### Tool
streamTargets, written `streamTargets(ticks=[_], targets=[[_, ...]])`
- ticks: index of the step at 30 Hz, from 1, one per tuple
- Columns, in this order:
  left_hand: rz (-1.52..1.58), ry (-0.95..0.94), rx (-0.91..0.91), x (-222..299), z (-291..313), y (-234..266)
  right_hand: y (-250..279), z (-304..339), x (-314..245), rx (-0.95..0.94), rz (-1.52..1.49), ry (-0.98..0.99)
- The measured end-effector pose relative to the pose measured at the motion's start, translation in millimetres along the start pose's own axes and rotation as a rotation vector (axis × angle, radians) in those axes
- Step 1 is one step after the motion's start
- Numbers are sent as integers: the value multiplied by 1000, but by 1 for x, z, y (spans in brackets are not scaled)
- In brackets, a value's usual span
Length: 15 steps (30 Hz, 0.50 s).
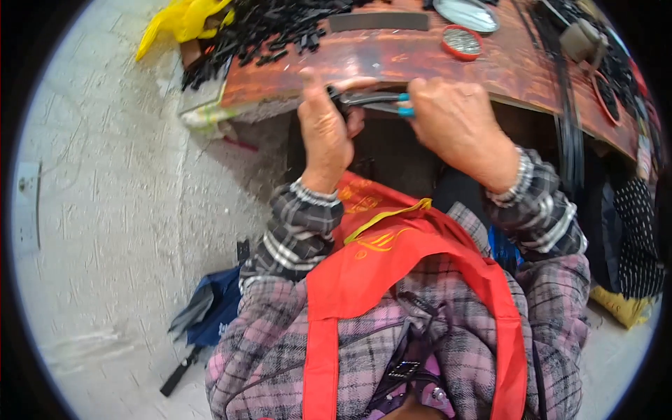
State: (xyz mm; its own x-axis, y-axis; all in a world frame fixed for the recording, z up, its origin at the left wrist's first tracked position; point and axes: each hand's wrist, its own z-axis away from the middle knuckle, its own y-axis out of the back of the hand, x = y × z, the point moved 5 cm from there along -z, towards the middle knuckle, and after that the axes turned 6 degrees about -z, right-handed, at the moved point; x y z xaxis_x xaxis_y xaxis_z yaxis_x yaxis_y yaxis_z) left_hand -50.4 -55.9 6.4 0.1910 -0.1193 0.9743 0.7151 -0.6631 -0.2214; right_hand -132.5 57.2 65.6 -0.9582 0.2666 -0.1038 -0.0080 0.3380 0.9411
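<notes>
My right hand (pixel 458 126) is closed around a pair of metal pliers (pixel 378 99) with teal grips, held sideways over the front edge of the bench. The jaws reach across to my left hand (pixel 325 136), which grips a small black piece (pixel 338 101) between thumb and fingers. Jaws and black piece meet there, but the exact contact is too small to make out. Both hands hang just in front of the wooden bench (pixel 392 64).
Loose black parts (pixel 262 35) heap at the bench's far left, beside a yellow bag (pixel 175 24). A dark flat bar (pixel 378 21), a red dish of small metal pieces (pixel 462 43) and a silvery dish (pixel 467 14) lie behind. Black strips (pixel 568 119) hang over the right edge.
</notes>
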Motion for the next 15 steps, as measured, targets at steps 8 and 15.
streamTargets(ticks=[8,15], targets=[[178,-355,-69,73,-12,62,-49,-22,67,136,-123,-266],[22,-710,193,183,30,139,-40,-33,58,-61,-177,-312]])
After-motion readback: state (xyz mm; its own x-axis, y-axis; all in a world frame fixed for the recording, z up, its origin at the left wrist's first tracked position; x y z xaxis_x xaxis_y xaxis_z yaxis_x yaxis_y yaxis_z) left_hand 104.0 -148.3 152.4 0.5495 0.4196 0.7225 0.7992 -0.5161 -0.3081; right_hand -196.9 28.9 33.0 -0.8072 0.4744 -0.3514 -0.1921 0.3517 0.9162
